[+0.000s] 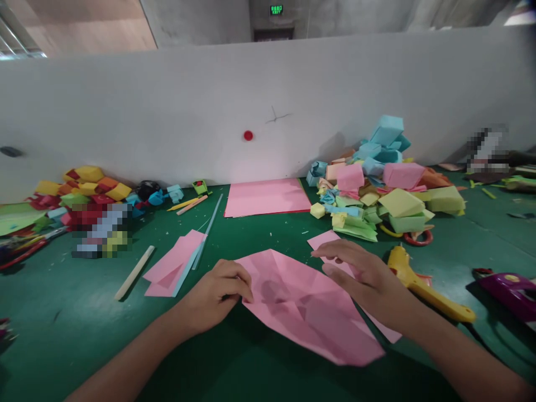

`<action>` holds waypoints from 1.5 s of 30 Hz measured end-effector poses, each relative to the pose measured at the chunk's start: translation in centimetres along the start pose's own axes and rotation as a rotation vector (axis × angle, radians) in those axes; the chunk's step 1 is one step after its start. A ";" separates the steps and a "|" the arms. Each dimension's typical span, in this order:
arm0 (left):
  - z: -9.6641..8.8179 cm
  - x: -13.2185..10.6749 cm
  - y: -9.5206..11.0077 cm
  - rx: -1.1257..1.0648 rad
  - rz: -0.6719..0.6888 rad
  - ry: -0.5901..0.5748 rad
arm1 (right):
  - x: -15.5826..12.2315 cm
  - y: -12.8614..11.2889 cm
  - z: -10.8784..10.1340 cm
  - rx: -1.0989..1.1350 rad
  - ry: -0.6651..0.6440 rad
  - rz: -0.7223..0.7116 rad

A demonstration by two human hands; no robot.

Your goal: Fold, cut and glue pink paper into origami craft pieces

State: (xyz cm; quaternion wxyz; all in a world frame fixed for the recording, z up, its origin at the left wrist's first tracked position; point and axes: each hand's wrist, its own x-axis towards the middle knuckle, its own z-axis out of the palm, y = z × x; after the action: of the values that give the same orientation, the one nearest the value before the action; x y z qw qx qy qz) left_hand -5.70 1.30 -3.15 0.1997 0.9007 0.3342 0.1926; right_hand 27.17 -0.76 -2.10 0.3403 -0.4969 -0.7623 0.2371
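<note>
Left hand [218, 298] pinching the near-left edge of the creased pink paper [305, 304] flat on the green worktop [84, 324], right hand [368, 279] open and pressing its far side, some folds made, many more probably left before any shape.

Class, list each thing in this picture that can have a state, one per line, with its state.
Pink sheet: creased, partly folded, flat on green table.
Left hand: pinching the sheet's left edge.
Right hand: resting on the sheet's upper right.
Pink stack: flat, unfolded.
Paper boxes: folded, heaped.
</note>
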 end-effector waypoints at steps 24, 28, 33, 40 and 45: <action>0.7 6.6 0.6 -0.754 -0.645 0.198 | 1.3 -1.1 2.3 0.069 -0.089 0.152; 1.1 9.3 0.9 -0.741 -0.614 0.202 | 1.4 -1.0 1.8 0.087 -0.067 0.126; 0.5 11.7 1.5 -0.670 -0.576 0.253 | 1.6 -0.2 1.3 0.083 0.005 0.136; -1.2 12.1 3.7 -0.469 -0.505 0.300 | 1.6 -0.4 1.1 0.121 0.015 0.073; -1.9 12.5 5.5 -0.174 -0.372 0.232 | 1.6 -0.9 1.3 0.108 -0.032 0.028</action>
State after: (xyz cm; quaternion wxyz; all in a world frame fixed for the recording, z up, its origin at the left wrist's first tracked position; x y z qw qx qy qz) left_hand 5.07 6.43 3.76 0.2687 0.7749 0.4973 0.2828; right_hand 25.22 0.29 -1.81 0.3511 -0.4848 -0.7466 0.2905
